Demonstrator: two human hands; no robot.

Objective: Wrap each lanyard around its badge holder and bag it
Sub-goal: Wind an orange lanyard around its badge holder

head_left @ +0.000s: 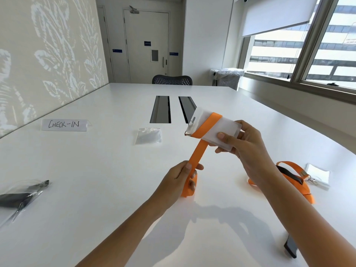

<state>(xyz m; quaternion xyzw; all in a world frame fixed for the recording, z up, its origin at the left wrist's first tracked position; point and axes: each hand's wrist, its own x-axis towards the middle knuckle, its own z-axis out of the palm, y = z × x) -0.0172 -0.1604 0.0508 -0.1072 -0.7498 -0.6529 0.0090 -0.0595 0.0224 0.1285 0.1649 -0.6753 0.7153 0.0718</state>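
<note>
Left hand (179,177) pinches the free run of the orange lanyard (197,153) between thumb and curled fingers, strap taut. Right hand (244,145) grips the frosted badge holder (228,130) above the table (96,170), with 1 turn lying across it. Step in hand: wrapping. The next move probably calls for further turns under tension, then bagging in the empty zip bag (148,135) beyond.

A bright room is filled by a large white table (96,170), with two dark slots (160,109) set into its middle. A leaf-patterned wall (48,54) is seen on the left, a closed white door (146,35) and a black chair (172,80) at the far end. Windows (317,54) on the right are partly covered by a blind (273,14).
</note>
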